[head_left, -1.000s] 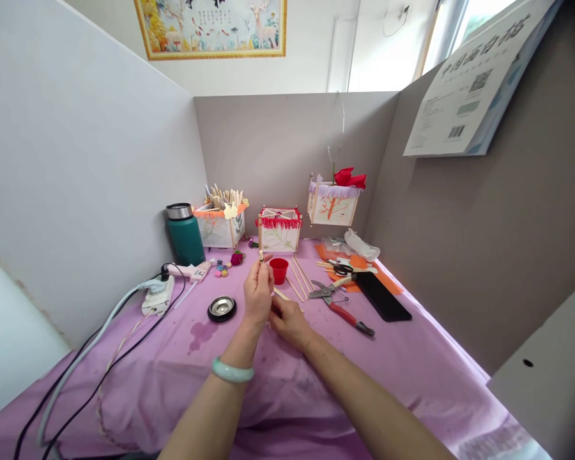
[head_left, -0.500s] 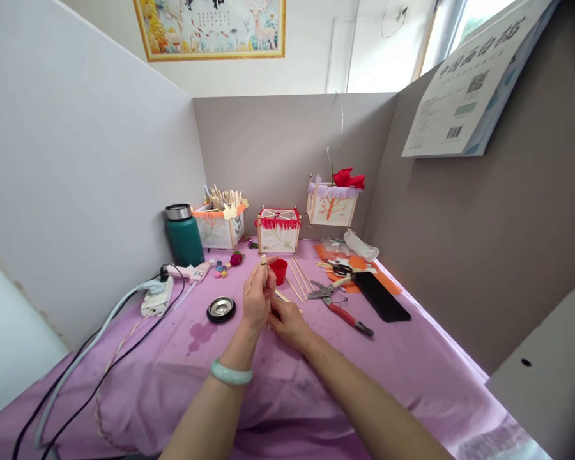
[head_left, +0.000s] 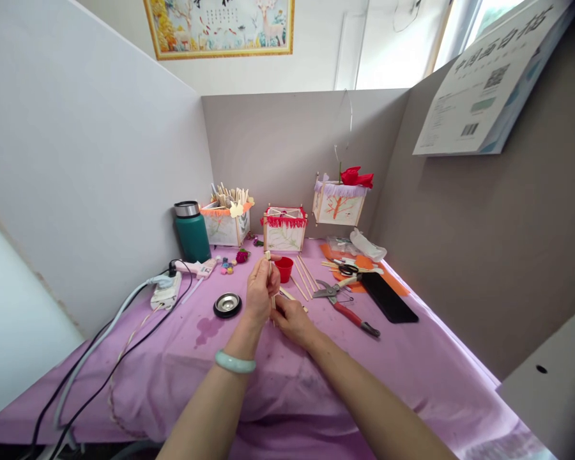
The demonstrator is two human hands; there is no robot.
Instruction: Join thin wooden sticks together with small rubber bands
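Observation:
My left hand (head_left: 259,292), with a pale green bangle (head_left: 234,362) on its wrist, is closed around thin wooden sticks (head_left: 268,255) held upright. Their top ends poke out above the fingers; how many there are is hard to see. Just below, my right hand (head_left: 293,321) pinches the lower part of the sticks, its fingertips partly hidden behind the left hand. Right behind the hands is a red cup (head_left: 284,270). Several loose wooden sticks (head_left: 306,275) lie beside it on the purple cloth (head_left: 287,377).
To the right lie red-handled pliers (head_left: 349,314), black scissors (head_left: 349,269) and a black phone (head_left: 388,297). A round lid (head_left: 227,305), a green bottle (head_left: 192,233) and a power strip (head_left: 167,291) are on the left. Small paper lanterns (head_left: 284,233) stand or hang by the back panel.
The view has swung slightly left, so everything appears a little further right. Both hands keep their hold on the sticks, whose top ends look slightly turned.

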